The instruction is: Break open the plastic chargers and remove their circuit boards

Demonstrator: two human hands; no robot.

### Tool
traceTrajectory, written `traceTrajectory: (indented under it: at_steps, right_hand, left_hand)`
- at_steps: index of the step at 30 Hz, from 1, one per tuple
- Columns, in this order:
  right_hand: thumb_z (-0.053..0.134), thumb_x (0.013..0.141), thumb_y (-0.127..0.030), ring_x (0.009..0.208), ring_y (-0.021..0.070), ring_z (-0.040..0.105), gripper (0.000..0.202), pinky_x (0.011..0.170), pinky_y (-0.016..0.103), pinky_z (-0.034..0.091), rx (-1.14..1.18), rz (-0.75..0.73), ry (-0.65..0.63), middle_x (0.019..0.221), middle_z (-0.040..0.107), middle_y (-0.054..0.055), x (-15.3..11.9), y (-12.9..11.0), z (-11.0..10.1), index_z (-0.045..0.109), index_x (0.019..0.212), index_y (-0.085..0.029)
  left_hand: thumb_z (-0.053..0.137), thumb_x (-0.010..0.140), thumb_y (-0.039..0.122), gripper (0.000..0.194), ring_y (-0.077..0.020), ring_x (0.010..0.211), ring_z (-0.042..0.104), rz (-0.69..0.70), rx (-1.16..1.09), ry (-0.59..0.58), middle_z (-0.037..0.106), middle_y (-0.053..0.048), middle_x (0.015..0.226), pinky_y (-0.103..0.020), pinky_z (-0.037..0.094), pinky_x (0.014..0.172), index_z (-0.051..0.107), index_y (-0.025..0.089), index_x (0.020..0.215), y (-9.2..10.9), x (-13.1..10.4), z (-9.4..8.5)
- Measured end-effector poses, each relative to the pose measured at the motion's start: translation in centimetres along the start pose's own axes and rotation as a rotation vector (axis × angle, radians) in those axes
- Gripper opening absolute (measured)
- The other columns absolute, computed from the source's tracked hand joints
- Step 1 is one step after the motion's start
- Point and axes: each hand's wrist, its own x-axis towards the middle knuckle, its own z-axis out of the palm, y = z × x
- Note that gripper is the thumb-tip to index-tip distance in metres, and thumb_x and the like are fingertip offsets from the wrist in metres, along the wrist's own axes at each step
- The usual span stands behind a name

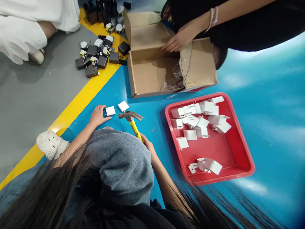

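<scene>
My left hand (98, 115) is on the blue floor, its thumb and fingers curved around the left side of a white charger (110, 111). The fingertips appear to touch its edges, and small metal prongs show on the side facing my palm. A second white charger (123, 106) lies just to the right, apart from the hand. My right hand (148, 144) is wrapped around the yellow handle of a claw hammer (134, 127), beside my right knee. The hammer's dark metal head is just below the second charger, with its claw pointing right.
A red tray (238, 127) with several white chargers stands at right. Ahead is an open cardboard box (150, 73) with clear plastic inside; another person's hand (177, 39) reaches over it. Black cases and circuit boards (102, 62) lie at upper left, near a person in white clothing (23, 28).
</scene>
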Motion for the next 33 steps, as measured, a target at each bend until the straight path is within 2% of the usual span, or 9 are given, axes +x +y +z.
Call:
traceTrajectory:
  at_steps: [3, 6, 8, 12, 19, 23, 26, 30, 33]
  right_hand:
    - [0.045, 0.091, -0.043, 0.092, 0.0255, 0.064, 0.048, 0.078, 0.032, 0.048, -0.098, 0.096, 0.049, 0.110, 0.071, 0.009, 0.0, 0.4, 1.2, 0.057, 0.131, -0.019]
    - [0.044, 0.092, -0.042, 0.105, 0.0274, 0.063, 0.052, 0.087, 0.035, 0.047, -0.195, 0.073, 0.040, 0.127, 0.066, 0.010, 0.9, -0.6, 2.0, 0.053, 0.138, -0.020]
    - [0.045, 0.093, -0.044, 0.106, 0.0265, 0.063, 0.055, 0.088, 0.034, 0.048, -0.255, 0.031, 0.019, 0.129, 0.065, 0.012, 1.8, -1.7, 2.0, 0.050, 0.141, -0.018]
    - [0.041, 0.097, -0.049, 0.102, 0.0246, 0.065, 0.054, 0.083, 0.031, 0.049, -0.409, -0.071, -0.025, 0.123, 0.067, 0.013, 3.5, -2.6, 1.8, 0.053, 0.137, -0.016]
    - [0.041, 0.098, -0.046, 0.082, 0.0206, 0.067, 0.042, 0.064, 0.027, 0.046, -0.673, -0.057, -0.007, 0.118, 0.071, 0.008, 4.0, -0.5, 2.1, 0.056, 0.131, -0.024]
    - [0.036, 0.100, -0.046, 0.080, 0.0209, 0.067, 0.044, 0.062, 0.027, 0.044, -0.687, -0.046, -0.005, 0.119, 0.070, 0.009, 4.0, -1.7, 2.2, 0.054, 0.132, -0.023]
    - [0.034, 0.100, -0.045, 0.081, 0.0214, 0.067, 0.043, 0.064, 0.027, 0.042, -0.702, -0.103, 0.015, 0.112, 0.071, 0.009, 4.1, -2.8, 2.0, 0.051, 0.133, -0.023]
    - [0.032, 0.100, -0.046, 0.072, 0.0206, 0.065, 0.043, 0.057, 0.026, 0.036, -0.773, -0.101, -0.027, 0.100, 0.072, 0.009, 4.1, -3.7, 1.7, 0.054, 0.127, -0.021]
    - [0.028, 0.101, -0.045, 0.072, 0.0204, 0.064, 0.044, 0.057, 0.025, 0.035, -0.770, -0.131, 0.068, 0.096, 0.071, 0.009, 3.9, -4.3, 1.5, 0.053, 0.129, -0.021]
  left_hand:
    - [0.074, 0.080, 0.044, 0.053, -0.0326, 0.113, 0.052, 0.001, 0.022, 0.023, 0.057, -0.014, 0.121, -0.043, 0.046, 0.093, 0.050, 0.018, 0.120, 0.1, -0.4, 0.7]
    - [0.073, 0.081, 0.043, 0.048, -0.0314, 0.111, 0.053, 0.003, 0.020, 0.034, 0.058, -0.013, 0.118, -0.041, 0.044, 0.092, 0.052, 0.018, 0.116, 0.1, -0.4, 1.0]
    - [0.073, 0.081, 0.046, 0.052, -0.0311, 0.112, 0.052, 0.017, 0.012, 0.029, 0.058, -0.013, 0.119, -0.041, 0.044, 0.092, 0.051, 0.017, 0.119, 0.1, -0.4, 1.0]
    - [0.071, 0.082, 0.044, 0.053, -0.0314, 0.114, 0.051, 0.029, -0.002, 0.016, 0.058, -0.014, 0.123, -0.041, 0.042, 0.092, 0.051, 0.017, 0.123, 0.1, -0.6, 1.1]
    - [0.070, 0.083, 0.048, 0.050, -0.0311, 0.114, 0.052, -0.004, -0.058, 0.028, 0.060, -0.012, 0.121, -0.041, 0.040, 0.091, 0.055, 0.017, 0.119, 0.0, -0.6, 1.7]
    - [0.072, 0.081, 0.049, 0.051, -0.0327, 0.114, 0.053, -0.044, -0.065, 0.032, 0.060, -0.013, 0.119, -0.042, 0.040, 0.088, 0.056, 0.017, 0.118, 0.1, -0.6, 2.1]
    - [0.072, 0.081, 0.046, 0.049, -0.0327, 0.113, 0.053, -0.042, -0.072, 0.031, 0.060, -0.013, 0.119, -0.042, 0.040, 0.087, 0.056, 0.018, 0.118, 0.1, -0.6, 2.1]
    - [0.071, 0.081, 0.044, 0.048, -0.0325, 0.114, 0.053, -0.050, -0.094, 0.013, 0.061, -0.013, 0.119, -0.042, 0.040, 0.088, 0.056, 0.018, 0.118, 0.3, -0.6, 1.8]
    - [0.071, 0.080, 0.043, 0.047, -0.0324, 0.115, 0.052, -0.049, -0.097, 0.006, 0.060, -0.012, 0.121, -0.043, 0.039, 0.089, 0.056, 0.020, 0.118, 0.3, -0.6, 1.7]
